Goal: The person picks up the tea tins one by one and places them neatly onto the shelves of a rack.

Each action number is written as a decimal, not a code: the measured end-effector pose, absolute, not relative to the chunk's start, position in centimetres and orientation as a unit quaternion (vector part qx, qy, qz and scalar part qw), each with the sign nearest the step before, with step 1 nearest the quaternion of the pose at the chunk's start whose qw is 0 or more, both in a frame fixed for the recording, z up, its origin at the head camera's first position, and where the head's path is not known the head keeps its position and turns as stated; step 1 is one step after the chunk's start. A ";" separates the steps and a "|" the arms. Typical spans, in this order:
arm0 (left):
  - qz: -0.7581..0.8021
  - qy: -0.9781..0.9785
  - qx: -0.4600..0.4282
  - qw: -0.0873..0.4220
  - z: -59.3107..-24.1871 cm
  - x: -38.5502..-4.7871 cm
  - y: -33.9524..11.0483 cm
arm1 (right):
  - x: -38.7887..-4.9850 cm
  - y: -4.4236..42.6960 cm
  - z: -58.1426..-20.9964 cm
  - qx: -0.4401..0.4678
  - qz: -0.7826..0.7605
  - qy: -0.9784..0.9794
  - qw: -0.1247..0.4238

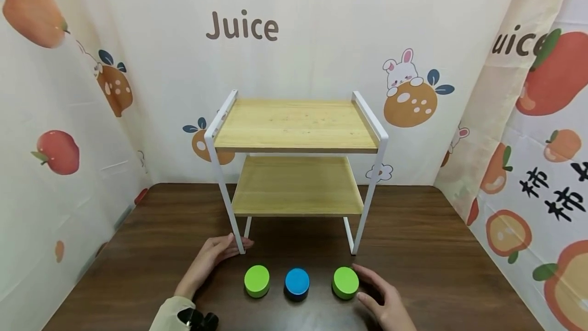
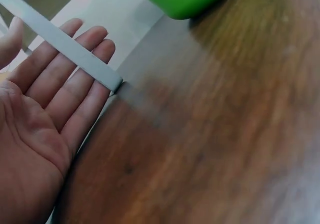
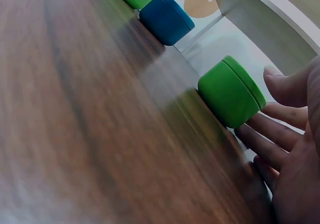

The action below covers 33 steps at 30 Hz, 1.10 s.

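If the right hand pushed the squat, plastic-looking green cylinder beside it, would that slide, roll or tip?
The squat green cylinder would probably slide rather than roll, since it stands upright. Its low, broad shape suggests little tipping. Its smooth-looking sides may feel slippery to the right hand.

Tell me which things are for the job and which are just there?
Seem to be for the job:
- shelf, with the left hand at its left leg
- right green tub, with the right hand beside it
- blue tub and left green tub, probably, lined up with it

Just there:
- brown table
- fruit-print cloth
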<state>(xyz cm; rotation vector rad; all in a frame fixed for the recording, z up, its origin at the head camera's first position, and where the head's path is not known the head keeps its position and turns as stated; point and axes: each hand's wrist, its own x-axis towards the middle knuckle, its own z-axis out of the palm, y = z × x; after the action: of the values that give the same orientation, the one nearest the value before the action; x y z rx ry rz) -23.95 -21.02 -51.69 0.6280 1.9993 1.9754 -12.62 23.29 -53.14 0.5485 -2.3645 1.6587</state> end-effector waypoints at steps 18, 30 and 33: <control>0.659 0.731 0.159 0.078 -52.3 -23.7 -19.8 | -13.3 22.8 -53.8 0.204 0.511 -0.823 0.143; 0.654 0.736 0.161 0.066 -52.5 -23.4 -19.6 | -13.3 22.9 -54.1 0.227 0.505 -0.817 0.158; 0.653 0.737 0.162 0.065 -52.5 -23.4 -19.7 | -13.2 22.8 -54.1 0.223 0.503 -0.819 0.160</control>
<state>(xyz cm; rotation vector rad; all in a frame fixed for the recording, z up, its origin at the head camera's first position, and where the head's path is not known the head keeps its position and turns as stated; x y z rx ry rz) -23.43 -19.68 -52.54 0.4897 2.2222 1.9713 -13.25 22.79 -54.15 0.6369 -2.3406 1.4373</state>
